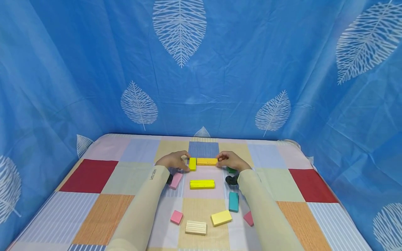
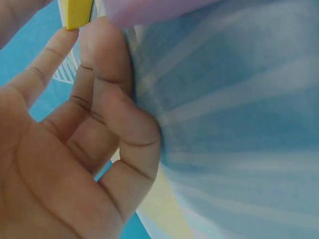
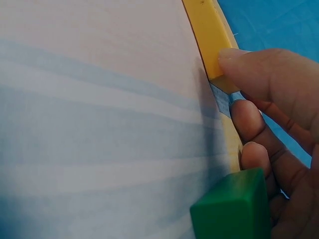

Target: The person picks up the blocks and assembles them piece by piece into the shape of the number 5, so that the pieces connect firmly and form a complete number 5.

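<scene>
My left hand [image 1: 173,161] pinches a short yellow block [image 1: 192,164] between thumb and a finger. Only a corner of that yellow block [image 2: 79,12] shows at the top of the left wrist view; the other fingers bend loosely beneath. Touching its right side, or nearly so, lies a longer orange-yellow block [image 1: 207,161]. My right hand [image 1: 233,161] holds this longer block by its right end, the thumb pressed on its side in the right wrist view, a finger partly hidden behind. A green block [image 3: 229,209] sits beneath the right hand.
Nearer me lie a bright yellow block [image 1: 202,184], a teal block [image 1: 233,202], a pale yellow block [image 1: 221,218], a ribbed wooden block [image 1: 196,227] and several pink blocks [image 1: 177,217], one partly behind the right sleeve. A blue curtain [image 1: 220,69] hangs behind the patchwork-covered table [image 1: 122,177].
</scene>
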The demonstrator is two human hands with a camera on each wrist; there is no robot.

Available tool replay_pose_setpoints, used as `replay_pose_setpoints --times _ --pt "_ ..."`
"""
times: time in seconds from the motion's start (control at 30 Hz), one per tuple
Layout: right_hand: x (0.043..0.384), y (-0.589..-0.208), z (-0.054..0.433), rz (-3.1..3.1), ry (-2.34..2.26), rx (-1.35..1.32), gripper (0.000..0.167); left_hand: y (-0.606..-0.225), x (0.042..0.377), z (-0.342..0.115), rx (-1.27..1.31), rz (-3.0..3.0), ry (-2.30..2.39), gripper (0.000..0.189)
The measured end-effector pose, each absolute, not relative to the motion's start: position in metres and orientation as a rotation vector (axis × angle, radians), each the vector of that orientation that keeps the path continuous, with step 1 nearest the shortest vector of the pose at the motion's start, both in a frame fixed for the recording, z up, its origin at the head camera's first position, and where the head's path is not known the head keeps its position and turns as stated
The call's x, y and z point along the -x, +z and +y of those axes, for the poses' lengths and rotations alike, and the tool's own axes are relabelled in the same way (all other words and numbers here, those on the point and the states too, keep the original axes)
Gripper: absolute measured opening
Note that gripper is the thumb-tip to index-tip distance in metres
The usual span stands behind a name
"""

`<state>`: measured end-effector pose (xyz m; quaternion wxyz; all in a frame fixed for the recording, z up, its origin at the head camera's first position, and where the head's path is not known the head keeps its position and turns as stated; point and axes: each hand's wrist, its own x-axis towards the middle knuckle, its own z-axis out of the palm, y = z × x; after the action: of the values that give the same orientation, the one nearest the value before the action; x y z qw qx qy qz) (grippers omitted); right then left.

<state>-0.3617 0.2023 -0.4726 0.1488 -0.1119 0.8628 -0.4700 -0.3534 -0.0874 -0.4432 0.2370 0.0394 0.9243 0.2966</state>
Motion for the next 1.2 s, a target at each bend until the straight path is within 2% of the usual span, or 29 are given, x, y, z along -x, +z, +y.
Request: replay_pose_setpoints --times 0.53,0.87,1.2 --pt "0.366 -0.473 0.202 2.505 -1.332 0.347 0.024 -0.439 0.352 -0.087 -0.115 2.541 0.783 0.061" --pt "0.362 -0.471 0.207 2.464 -1.348 0.380 0.035 -0.442 0.352 -0.088 -0.128 2.530 0.801 0.066" --pt "0.357 -0.475 0.226 2.439 -1.414 0.456 0.036 -0.444 0.348 -0.088 -0.121 2.536 0.804 0.064"
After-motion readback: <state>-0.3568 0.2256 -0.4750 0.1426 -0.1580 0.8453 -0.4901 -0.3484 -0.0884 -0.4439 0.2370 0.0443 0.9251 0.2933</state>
